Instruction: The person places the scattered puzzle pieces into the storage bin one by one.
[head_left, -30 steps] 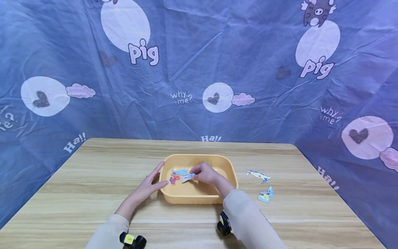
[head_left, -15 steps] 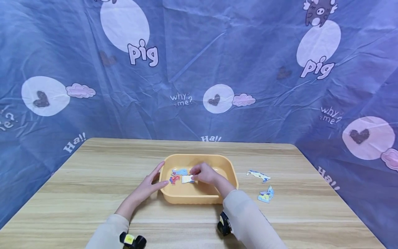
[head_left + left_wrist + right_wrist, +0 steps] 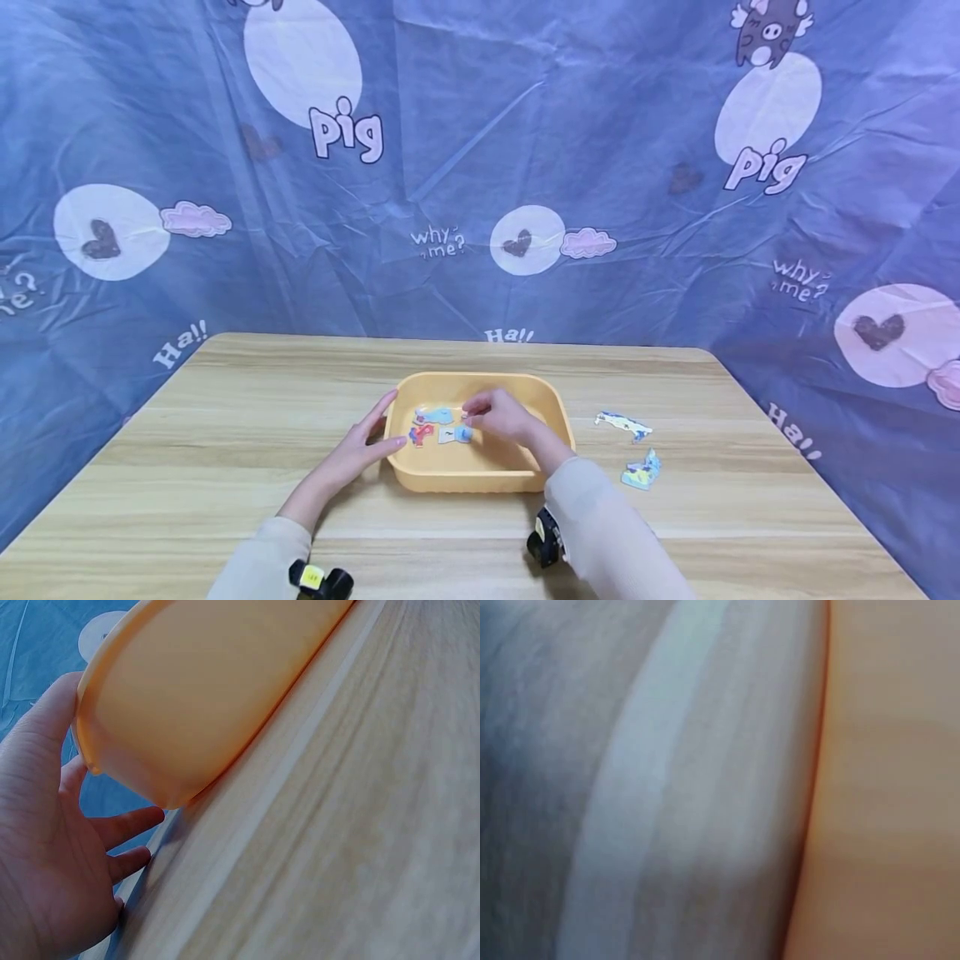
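Observation:
My left hand rests against the left end of a yellow plastic tub; its thumb touches the rim and its fingers lie fairly straight outside. Inside the tub, my right hand is over the middle, fingers bent and pointing left. Beside its fingertips shows a small pinkish bit; whether the fingers pinch it is too small to tell. Just below lies a white-and-blue flat cutout piece, like a puzzle piece. A light blue piece and a red piece lie to its left. The right wrist view shows neither hand nor pieces.
Two more cutout pieces lie on the wooden table right of the tub: a long pale one and a blue-and-yellow one. A blue printed curtain hangs behind the table.
My right hand has turned the white-and-blue piece, white side up half a second ago, and it now lies printed side up. The right fingertips have shifted up off it. The left hand stays put.

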Demonstrator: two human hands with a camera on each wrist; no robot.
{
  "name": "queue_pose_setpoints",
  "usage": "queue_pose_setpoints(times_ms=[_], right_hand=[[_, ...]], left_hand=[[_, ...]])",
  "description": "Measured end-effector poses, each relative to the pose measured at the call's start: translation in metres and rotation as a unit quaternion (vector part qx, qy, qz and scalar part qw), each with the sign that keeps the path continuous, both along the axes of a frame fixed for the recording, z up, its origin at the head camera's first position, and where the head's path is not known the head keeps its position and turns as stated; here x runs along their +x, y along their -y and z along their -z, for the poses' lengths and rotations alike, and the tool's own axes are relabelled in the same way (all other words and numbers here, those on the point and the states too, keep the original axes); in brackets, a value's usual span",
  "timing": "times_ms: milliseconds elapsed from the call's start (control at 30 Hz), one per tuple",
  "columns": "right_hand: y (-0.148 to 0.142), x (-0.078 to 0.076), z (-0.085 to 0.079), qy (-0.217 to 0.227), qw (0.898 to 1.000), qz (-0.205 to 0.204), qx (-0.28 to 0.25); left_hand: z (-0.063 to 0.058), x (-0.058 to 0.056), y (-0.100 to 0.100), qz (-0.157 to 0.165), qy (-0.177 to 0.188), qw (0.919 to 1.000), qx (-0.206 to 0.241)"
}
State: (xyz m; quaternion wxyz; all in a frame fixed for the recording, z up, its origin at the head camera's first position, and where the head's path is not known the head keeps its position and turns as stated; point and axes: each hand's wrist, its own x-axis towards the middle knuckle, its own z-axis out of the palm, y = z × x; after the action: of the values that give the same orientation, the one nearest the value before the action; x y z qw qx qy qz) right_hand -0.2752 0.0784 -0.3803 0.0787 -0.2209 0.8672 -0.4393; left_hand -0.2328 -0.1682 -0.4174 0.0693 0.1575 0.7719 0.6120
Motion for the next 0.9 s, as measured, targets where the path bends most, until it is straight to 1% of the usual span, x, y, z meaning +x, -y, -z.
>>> queue_pose_setpoints(times_ms=[200, 300, 367, 400, 433, 533, 600, 633, 700, 800, 833, 900], right_hand=[[-0.011, 0.006, -0.014, 0.013, 0.999, 0.015, -0.041], [-0.018, 0.009, -0.025, 0.027, 0.998, 0.006, -0.058], [-0.024, 0.010, -0.032, 0.025, 0.998, 0.002, -0.058], [-0.026, 0.013, -0.038, 0.027, 0.998, 0.000, -0.060], [-0.029, 0.014, -0.042, 0.027, 0.998, -0.002, -0.060], [-0.039, 0.016, -0.052, 0.025, 0.998, 0.007, -0.059], [-0.046, 0.017, -0.058, 0.028, 0.997, 0.014, -0.065], [-0.050, 0.016, -0.058, 0.029, 0.997, 0.019, -0.069], [-0.057, 0.018, -0.062, 0.025, 0.997, 0.026, -0.074], [-0.069, 0.021, -0.066, 0.017, 0.996, 0.033, -0.085], [-0.073, 0.022, -0.067, 0.013, 0.996, 0.035, -0.087], [-0.084, 0.024, -0.067, 0.004, 0.995, 0.039, -0.088]], left_hand=[[-0.003, 0.007, -0.004, -0.011, 0.001, 0.9999, -0.010], [-0.004, 0.011, -0.006, -0.013, -0.001, 0.9998, -0.015], [-0.006, 0.014, -0.007, -0.017, 0.004, 0.9997, -0.017], [-0.009, 0.017, -0.009, -0.015, 0.004, 0.9997, -0.017], [-0.010, 0.018, -0.009, -0.016, 0.006, 0.9997, -0.017], [-0.011, 0.023, -0.011, -0.019, -0.001, 0.9996, -0.019], [-0.011, 0.025, -0.012, -0.020, -0.017, 0.9992, -0.029], [-0.008, 0.025, -0.012, -0.023, -0.022, 0.9990, -0.032], [-0.008, 0.027, -0.013, -0.026, -0.029, 0.9986, -0.036], [-0.008, 0.030, -0.015, -0.027, -0.022, 0.9990, -0.029], [-0.009, 0.032, -0.016, -0.026, -0.012, 0.9994, -0.020], [-0.011, 0.034, -0.017, -0.025, -0.003, 0.9995, -0.017]])
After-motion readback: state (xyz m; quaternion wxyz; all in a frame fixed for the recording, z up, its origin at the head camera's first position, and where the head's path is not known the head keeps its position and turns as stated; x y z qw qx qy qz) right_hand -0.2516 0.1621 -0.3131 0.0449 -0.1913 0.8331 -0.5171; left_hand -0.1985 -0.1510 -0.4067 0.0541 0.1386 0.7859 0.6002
